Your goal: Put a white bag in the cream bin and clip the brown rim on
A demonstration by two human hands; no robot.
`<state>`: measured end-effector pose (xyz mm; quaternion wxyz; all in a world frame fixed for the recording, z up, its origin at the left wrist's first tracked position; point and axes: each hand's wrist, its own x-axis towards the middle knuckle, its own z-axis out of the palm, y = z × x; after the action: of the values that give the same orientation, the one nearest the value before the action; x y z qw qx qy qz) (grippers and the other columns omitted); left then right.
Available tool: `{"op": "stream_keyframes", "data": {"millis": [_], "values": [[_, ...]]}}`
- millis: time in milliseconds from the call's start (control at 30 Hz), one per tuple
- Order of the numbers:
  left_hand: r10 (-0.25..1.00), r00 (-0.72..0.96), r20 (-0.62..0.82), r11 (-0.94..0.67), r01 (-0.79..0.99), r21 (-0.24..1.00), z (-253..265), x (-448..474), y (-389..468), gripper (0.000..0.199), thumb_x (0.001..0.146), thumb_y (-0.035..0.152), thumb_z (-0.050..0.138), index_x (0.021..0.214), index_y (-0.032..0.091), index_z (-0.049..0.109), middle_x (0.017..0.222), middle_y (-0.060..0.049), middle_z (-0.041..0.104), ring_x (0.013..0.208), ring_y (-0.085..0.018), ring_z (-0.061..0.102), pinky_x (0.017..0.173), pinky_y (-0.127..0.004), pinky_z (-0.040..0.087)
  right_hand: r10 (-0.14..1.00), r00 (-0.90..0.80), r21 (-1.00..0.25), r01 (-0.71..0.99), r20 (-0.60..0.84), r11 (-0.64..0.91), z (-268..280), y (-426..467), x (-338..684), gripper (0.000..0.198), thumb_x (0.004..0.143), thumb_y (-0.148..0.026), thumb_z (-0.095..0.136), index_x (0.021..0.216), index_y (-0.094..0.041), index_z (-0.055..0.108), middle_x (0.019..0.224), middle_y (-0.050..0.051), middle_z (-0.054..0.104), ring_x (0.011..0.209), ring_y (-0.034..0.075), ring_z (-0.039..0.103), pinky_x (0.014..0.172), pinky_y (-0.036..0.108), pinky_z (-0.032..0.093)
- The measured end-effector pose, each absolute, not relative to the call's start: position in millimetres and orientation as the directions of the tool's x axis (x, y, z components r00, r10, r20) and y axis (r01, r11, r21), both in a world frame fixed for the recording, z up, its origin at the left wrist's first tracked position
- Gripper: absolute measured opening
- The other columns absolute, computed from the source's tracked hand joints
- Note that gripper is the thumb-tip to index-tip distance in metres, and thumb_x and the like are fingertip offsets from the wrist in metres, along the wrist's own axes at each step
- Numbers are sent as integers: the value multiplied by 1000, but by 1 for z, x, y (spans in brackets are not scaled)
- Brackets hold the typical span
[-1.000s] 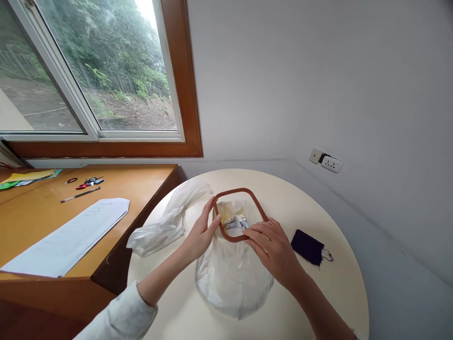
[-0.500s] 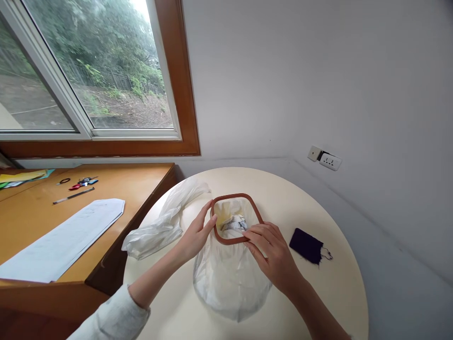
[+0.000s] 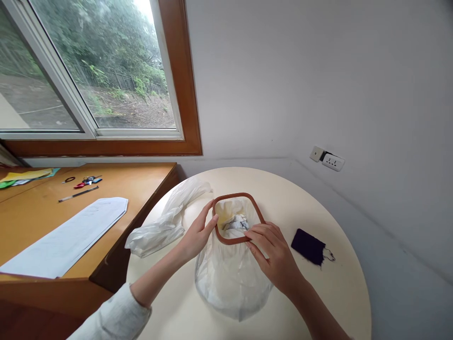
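A small trash bin with a brown rounded-square rim (image 3: 231, 195) stands on the round cream table (image 3: 293, 203). Its white plastic bag liner (image 3: 233, 283) hangs down over the outside, and crumpled paper (image 3: 238, 223) lies within. My left hand (image 3: 198, 232) grips the rim's left side, the thumb over the top edge. At the near right corner, my right hand (image 3: 271, 245) has its fingers closed over the rim and the bag's edge. The parts of both hands beneath the rim are hidden.
Left of the bin lies a loose white plastic bag (image 3: 166, 222). A dark purple cloth (image 3: 308, 246) with loose threads rests to the right. The wooden desk (image 3: 148, 182) beside the table holds paper sheets (image 3: 71, 241), a pen (image 3: 78, 194) and keys (image 3: 88, 181). A wall socket (image 3: 333, 162) is behind.
The whole view has shifted slightly, so everything appears a little further right. Both hands keep the same hold on the bin's rim.
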<state>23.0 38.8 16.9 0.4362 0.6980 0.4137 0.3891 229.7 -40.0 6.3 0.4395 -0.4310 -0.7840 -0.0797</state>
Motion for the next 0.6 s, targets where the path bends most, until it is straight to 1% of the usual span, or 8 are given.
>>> {"op": "stream_keyframes", "data": {"millis": [233, 367, 467, 533, 600], "values": [[919, 353, 177, -269, 230, 935, 14, 23, 40, 51, 87, 43, 43, 134, 28, 33, 145, -2, 29, 134, -25, 21, 109, -42, 22, 613, -241, -263, 743, 753, 615, 6, -41, 229, 25, 83, -12, 51, 105, -21, 56, 93, 7, 63, 92, 20, 57, 88, 45, 44], [914, 340, 220, -296, 189, 936, 14, 23, 40, 47, 86, 42, 45, 130, 26, 37, 142, -4, 34, 132, -25, 26, 108, -42, 24, 618, -252, -271, 732, 745, 625, 6, -42, 229, 29, 80, -8, 50, 106, -20, 56, 95, 7, 62, 95, 20, 56, 91, 44, 43], [919, 304, 251, -304, 144, 942, 16, 22, 42, 35, 85, 40, 48, 117, 26, 45, 138, -5, 39, 132, -23, 27, 108, -42, 23, 628, -257, -296, 712, 734, 637, 6, -44, 229, 34, 78, -2, 45, 104, -21, 56, 100, 7, 60, 104, 21, 53, 95, 47, 40], [924, 284, 257, -296, 105, 949, 18, 22, 43, 25, 83, 38, 51, 104, 24, 48, 136, -6, 40, 132, -23, 27, 108, -43, 22, 639, -231, -336, 695, 733, 636, 5, -46, 228, 32, 77, 0, 42, 97, -21, 57, 104, 8, 57, 109, 22, 50, 94, 47, 41], [921, 289, 262, -292, 65, 954, 22, 21, 43, 23, 81, 35, 55, 100, 24, 46, 133, -7, 44, 130, -22, 30, 107, -43, 24, 657, -190, -394, 668, 729, 631, 5, -46, 227, 28, 77, 0, 41, 87, -20, 57, 111, 10, 53, 114, 24, 46, 91, 44, 44]]}}
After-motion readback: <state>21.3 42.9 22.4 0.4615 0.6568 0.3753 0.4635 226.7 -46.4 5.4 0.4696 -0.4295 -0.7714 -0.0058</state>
